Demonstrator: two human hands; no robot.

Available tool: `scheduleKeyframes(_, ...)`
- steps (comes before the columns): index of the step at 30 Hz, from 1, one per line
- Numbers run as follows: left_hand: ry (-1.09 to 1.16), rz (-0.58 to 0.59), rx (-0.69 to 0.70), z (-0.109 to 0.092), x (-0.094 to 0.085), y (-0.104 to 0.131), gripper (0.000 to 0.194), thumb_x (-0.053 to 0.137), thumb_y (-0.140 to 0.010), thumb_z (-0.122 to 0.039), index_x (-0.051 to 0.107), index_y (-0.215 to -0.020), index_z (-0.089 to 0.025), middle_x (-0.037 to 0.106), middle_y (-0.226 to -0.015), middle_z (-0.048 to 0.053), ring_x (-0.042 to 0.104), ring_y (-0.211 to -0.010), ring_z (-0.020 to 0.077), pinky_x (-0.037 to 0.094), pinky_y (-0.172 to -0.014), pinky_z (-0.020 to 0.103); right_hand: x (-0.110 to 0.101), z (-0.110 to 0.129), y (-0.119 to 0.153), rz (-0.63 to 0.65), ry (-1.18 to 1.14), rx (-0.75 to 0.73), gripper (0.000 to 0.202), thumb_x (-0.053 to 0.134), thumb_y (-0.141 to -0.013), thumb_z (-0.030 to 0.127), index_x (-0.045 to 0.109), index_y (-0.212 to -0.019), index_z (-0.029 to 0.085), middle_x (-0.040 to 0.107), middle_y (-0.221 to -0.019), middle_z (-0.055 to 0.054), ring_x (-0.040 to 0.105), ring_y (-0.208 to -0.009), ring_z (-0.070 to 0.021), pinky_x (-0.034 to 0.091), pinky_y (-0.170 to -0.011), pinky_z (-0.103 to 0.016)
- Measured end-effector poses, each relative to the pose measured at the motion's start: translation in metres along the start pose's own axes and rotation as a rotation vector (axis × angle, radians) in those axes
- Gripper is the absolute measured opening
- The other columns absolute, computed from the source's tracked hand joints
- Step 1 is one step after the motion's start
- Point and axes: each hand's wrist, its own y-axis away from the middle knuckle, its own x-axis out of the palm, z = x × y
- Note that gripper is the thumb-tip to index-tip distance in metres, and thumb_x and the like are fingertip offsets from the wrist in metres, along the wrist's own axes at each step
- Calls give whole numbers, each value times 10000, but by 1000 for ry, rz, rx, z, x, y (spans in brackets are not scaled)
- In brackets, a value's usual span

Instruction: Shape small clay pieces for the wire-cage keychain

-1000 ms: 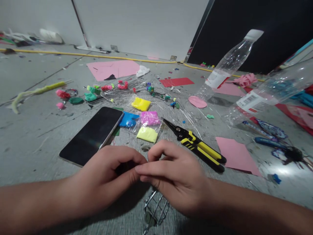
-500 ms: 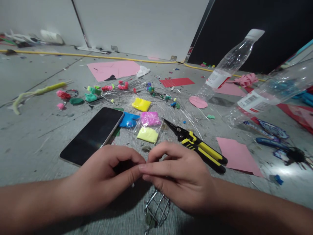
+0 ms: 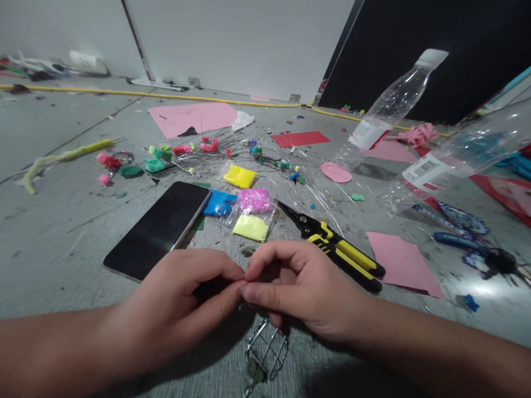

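Observation:
My left hand [image 3: 186, 301] and my right hand [image 3: 301, 287] meet at the fingertips, both pinched closed. Whatever sits between the fingers is hidden or too small to name. Beneath them on the grey surface lies a small silvery wire frame [image 3: 269, 348] with a dark greenish lump [image 3: 255, 369] at its lower end. Just beyond my fingers is another grey-green lump [image 3: 248, 251]. A black phone [image 3: 157, 229] lies beside my left hand. Yellow-and-black pliers [image 3: 340, 249] rest past my right hand. Packets of blue [image 3: 219, 203], pink [image 3: 254, 200] and pale yellow clay [image 3: 251, 228] lie ahead.
Two clear plastic bottles [image 3: 388, 105] [image 3: 460, 157] stand at the right. A pink paper piece [image 3: 404, 262] lies near the pliers, with keys [image 3: 501, 262] farther right. Several colourful clay bits [image 3: 154, 165] and thin wires spread across the middle. A yellow cable [image 3: 174, 96] runs along the back.
My right fingers have shifted their pinch: the thumb now shows in front and the index finger curls above it. My left hand has barely moved, and the surrounding things stay put.

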Motion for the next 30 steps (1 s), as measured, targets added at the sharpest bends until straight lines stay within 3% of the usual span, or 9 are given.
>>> scheduleKeyframes(3,-13,-26,-10,0,1,2,176,641,-951,-178,777,-841,-197,794,-708,-9,715,-585,112,539,-559,178,-5,-2,-2,40,-35,-45,357,976,-737,335,720,-930,178,695,-714,35,586,-523,-57,473,-461,-133)
scheduleKeyframes(7,54,-20,-156,3,2,1,217,617,-983,-199,792,-856,-212,812,-745,-15,726,-636,121,539,-589,196,-9,-7,-1,23,38,-140,234,783,-915,357,711,-1054,183,684,-752,21,544,-494,-65,427,-413,-154)
scheduleKeyframes(11,93,-18,-230,6,1,-1,221,626,-980,-246,792,-839,-207,779,-691,-19,674,-601,123,515,-555,198,-9,-7,3,-67,275,-327,67,688,-930,242,654,-921,186,595,-683,46,521,-536,-80,411,-466,-186)
scheduleKeyframes(16,126,-25,-273,5,0,-1,227,621,-969,-270,780,-820,-203,756,-679,-19,653,-599,125,518,-552,194,-9,0,5,-119,653,-614,301,535,-1031,225,522,-731,213,456,-612,68,441,-535,-86,367,-504,-230)
scheduleKeyframes(19,115,-21,-287,2,-1,-2,225,621,-961,-274,783,-819,-205,760,-685,-19,660,-615,127,524,-565,195,-10,1,4,-109,803,-704,276,553,-1052,205,623,-786,185,557,-638,45,542,-576,-92,443,-563,-236)
scheduleKeyframes(23,112,-31,-266,1,-1,-5,232,618,-955,-267,786,-805,-210,746,-657,-29,647,-596,119,509,-548,186,-11,-6,2,-127,829,-905,134,645,-996,100,767,-1011,154,780,-859,-48,728,-754,-129,589,-684,-244)
scheduleKeyframes(30,109,18,-267,7,0,-3,234,624,-962,-292,801,-838,-204,803,-740,1,715,-664,151,553,-614,228,-5,-12,6,-118,971,-1064,79,709,-968,130,768,-926,162,769,-769,-53,710,-660,-145,614,-600,-247)
